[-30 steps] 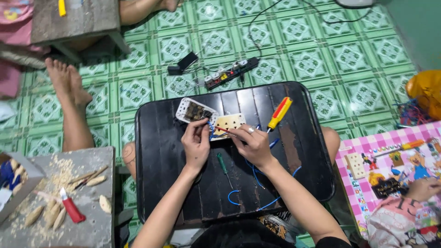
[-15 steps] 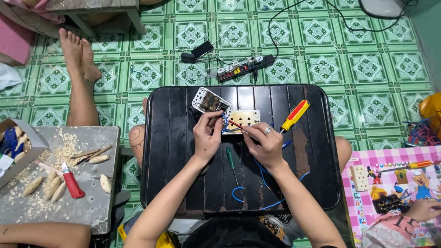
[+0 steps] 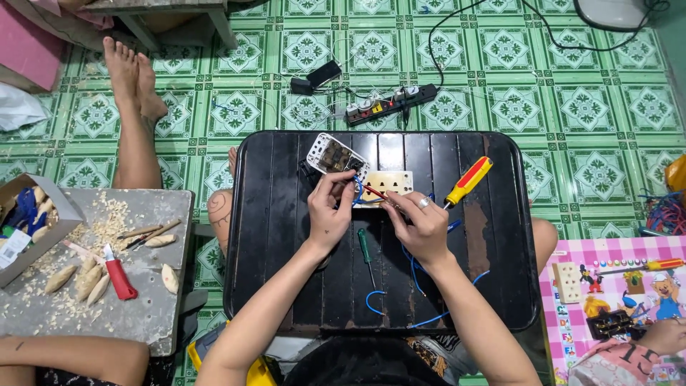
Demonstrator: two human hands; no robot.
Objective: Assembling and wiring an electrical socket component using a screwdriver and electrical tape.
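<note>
The socket plate [image 3: 386,185], just above centre frame on the black desk [image 3: 286,236], looks light, rigid plastic with thin springy wires, best steadied by its edges; the left hand [image 3: 329,212] pinches a wire, the right hand [image 3: 423,224] presses the plate.

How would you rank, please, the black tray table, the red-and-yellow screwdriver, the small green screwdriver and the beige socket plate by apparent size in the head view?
1. Black tray table, by far the largest.
2. Red-and-yellow screwdriver.
3. Small green screwdriver and beige socket plate: too close to rank, since the right hand covers part of the plate.
</note>
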